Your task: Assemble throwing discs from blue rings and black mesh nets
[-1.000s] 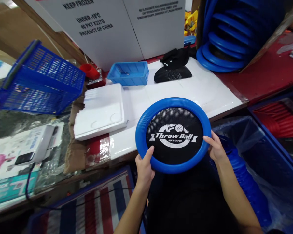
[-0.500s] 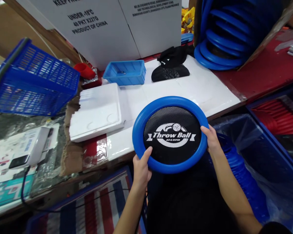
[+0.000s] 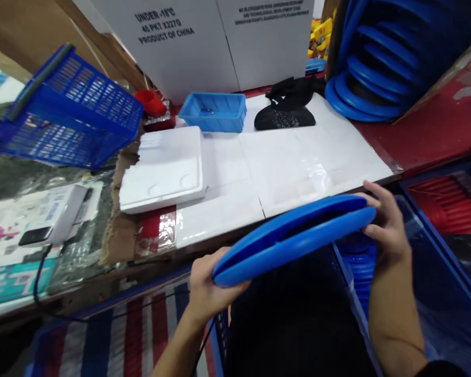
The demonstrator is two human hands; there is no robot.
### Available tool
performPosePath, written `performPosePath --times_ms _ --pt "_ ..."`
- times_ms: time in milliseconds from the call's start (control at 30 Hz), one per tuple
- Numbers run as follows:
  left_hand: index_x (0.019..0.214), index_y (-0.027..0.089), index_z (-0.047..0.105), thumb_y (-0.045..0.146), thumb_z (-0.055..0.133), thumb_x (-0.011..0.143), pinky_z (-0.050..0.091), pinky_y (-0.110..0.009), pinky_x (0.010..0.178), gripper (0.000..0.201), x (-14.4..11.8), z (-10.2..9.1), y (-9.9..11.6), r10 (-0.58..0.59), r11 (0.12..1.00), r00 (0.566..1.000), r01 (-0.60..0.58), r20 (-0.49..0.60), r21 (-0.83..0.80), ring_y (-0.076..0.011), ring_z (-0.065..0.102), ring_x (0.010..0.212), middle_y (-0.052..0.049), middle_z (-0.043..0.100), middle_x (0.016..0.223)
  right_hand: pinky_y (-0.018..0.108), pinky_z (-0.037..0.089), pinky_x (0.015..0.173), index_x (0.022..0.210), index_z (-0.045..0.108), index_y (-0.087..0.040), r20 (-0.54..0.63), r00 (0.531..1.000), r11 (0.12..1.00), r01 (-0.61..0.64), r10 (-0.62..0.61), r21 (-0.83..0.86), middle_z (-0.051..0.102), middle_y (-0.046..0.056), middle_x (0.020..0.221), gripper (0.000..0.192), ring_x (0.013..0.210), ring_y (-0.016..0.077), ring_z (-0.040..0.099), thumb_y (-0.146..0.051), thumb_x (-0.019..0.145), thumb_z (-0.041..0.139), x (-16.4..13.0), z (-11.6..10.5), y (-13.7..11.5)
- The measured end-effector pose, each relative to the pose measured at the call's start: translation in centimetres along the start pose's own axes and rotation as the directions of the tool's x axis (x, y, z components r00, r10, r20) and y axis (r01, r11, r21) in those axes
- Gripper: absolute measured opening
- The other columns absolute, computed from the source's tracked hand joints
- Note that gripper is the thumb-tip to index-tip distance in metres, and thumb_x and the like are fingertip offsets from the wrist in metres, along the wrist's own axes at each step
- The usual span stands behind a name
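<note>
A blue throw-ball disc is tilted nearly edge-on in front of my body, and a dark gap runs between its two rims. My left hand grips its near left end, thumb below and fingers behind. At the far right end, my right hand holds the rim between thumb and fingers, one finger raised off it. The disc's black mesh face is hidden from this angle. Beyond it, black mesh fabric pieces lie on the white worktop.
A light blue tray with small metal bits and a white foam block sit on the worktop. Blue rings fill a box at back right. A blue basket leans at left. A lined blue crate stands at lower right.
The disc has turned from face-up, with its printed mesh showing, to nearly edge-on. Both hands have kept hold while shifting their grip; the view has moved slightly.
</note>
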State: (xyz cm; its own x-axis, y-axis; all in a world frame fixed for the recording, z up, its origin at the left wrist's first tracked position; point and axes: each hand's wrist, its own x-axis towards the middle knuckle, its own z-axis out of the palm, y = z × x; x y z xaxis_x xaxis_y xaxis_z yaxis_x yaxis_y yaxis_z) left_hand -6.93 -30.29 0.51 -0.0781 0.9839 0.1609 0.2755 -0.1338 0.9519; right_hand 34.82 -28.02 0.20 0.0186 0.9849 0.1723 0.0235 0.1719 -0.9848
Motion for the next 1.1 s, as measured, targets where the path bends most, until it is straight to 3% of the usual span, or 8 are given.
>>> performPosePath --times_ms 67,133,233,400,567,733,900,1100 --pt "0.086 0.019 0.078 0.025 0.098 0.068 0.056 -0.022 0.061 0.027 0.8 -0.3 1.7 0.259 0.953 0.927 -0.290 0.272 0.082 -0.0131 0.068 0.056 0.002 0.075 0.072 0.045 0.062 0.104 0.154 0.062 -0.033 0.289 0.954 0.951 0.157 -0.076 -0.267 0.078 0.008 0.136 0.081 0.123 0.0325 0.076 -0.042 0.080 0.094 1.6 -0.7 -5.3" --pt "0.102 0.021 0.078 0.027 0.089 0.079 0.058 -0.021 0.064 0.025 1.4 -0.4 2.9 0.408 0.873 0.832 -0.476 0.375 0.107 -0.0150 0.074 0.062 0.000 0.081 0.082 0.042 0.061 0.106 0.149 0.067 -0.031 0.530 0.847 0.823 0.331 -0.044 -0.462 0.079 0.008 0.135 0.069 0.120 0.0309 0.077 -0.037 0.085 0.091 3.1 -0.2 -10.0" --pt "0.112 0.021 0.076 0.030 0.082 0.086 0.063 -0.023 0.069 0.028 1.9 -0.7 3.8 0.485 0.808 0.780 -0.572 0.395 0.139 -0.0193 0.082 0.072 -0.004 0.085 0.093 0.042 0.060 0.100 0.144 0.067 -0.025 0.713 0.701 0.666 0.521 0.024 -0.534 0.079 0.010 0.129 0.055 0.113 0.0299 0.076 -0.039 0.093 0.083 4.3 2.3 -14.6" --pt "0.121 0.021 0.073 0.029 0.077 0.090 0.066 -0.026 0.084 0.032 2.0 -1.2 4.6 0.482 0.769 0.708 -0.624 0.516 0.138 -0.0225 0.086 0.087 -0.006 0.087 0.104 0.035 0.052 0.080 0.129 0.067 -0.020 0.828 0.554 0.492 0.699 0.087 -0.519 0.078 0.010 0.112 0.035 0.094 0.0248 0.073 -0.042 0.102 0.074 3.6 7.2 -16.6" --pt "0.119 0.021 0.069 0.025 0.072 0.094 0.064 -0.024 0.075 0.026 2.2 -1.3 5.7 0.475 0.756 0.673 -0.642 0.567 0.129 -0.0209 0.084 0.079 -0.006 0.086 0.099 0.030 0.034 0.063 0.106 0.062 -0.021 0.846 0.497 0.481 0.704 0.192 -0.523 0.071 0.002 0.090 0.021 0.071 0.0180 0.062 -0.037 0.100 0.075 3.3 9.8 -17.0" --pt "0.125 0.021 0.066 0.023 0.071 0.096 0.062 -0.024 0.075 0.030 2.0 -2.2 5.5 0.453 0.763 0.651 -0.637 0.609 0.114 -0.0198 0.083 0.078 -0.006 0.085 0.099 0.030 0.028 0.060 0.102 0.061 -0.022 0.844 0.452 0.532 0.657 0.289 -0.534 0.071 -0.001 0.087 0.019 0.068 0.0163 0.061 -0.034 0.099 0.076 3.8 10.4 -16.7" --pt "0.130 0.021 0.064 0.022 0.071 0.097 0.062 -0.025 0.077 0.034 1.9 -2.8 5.4 0.450 0.750 0.645 -0.648 0.618 0.131 -0.0204 0.083 0.082 -0.006 0.084 0.103 0.031 0.035 0.063 0.111 0.063 -0.020 0.856 0.456 0.496 0.700 0.244 -0.514 0.075 0.003 0.096 0.025 0.076 0.0195 0.067 -0.038 0.099 0.076 3.2 10.4 -16.0" --pt "0.127 0.022 0.062 0.024 0.069 0.100 0.059 -0.026 0.072 0.028 2.2 -1.9 6.6 0.436 0.751 0.632 -0.648 0.640 0.128 -0.0200 0.081 0.080 -0.005 0.083 0.102 0.034 0.044 0.067 0.121 0.066 -0.015 0.849 0.520 0.410 0.756 0.097 -0.510 0.076 0.010 0.100 0.033 0.081 0.0236 0.070 -0.044 0.105 0.069 1.9 11.3 -15.9"
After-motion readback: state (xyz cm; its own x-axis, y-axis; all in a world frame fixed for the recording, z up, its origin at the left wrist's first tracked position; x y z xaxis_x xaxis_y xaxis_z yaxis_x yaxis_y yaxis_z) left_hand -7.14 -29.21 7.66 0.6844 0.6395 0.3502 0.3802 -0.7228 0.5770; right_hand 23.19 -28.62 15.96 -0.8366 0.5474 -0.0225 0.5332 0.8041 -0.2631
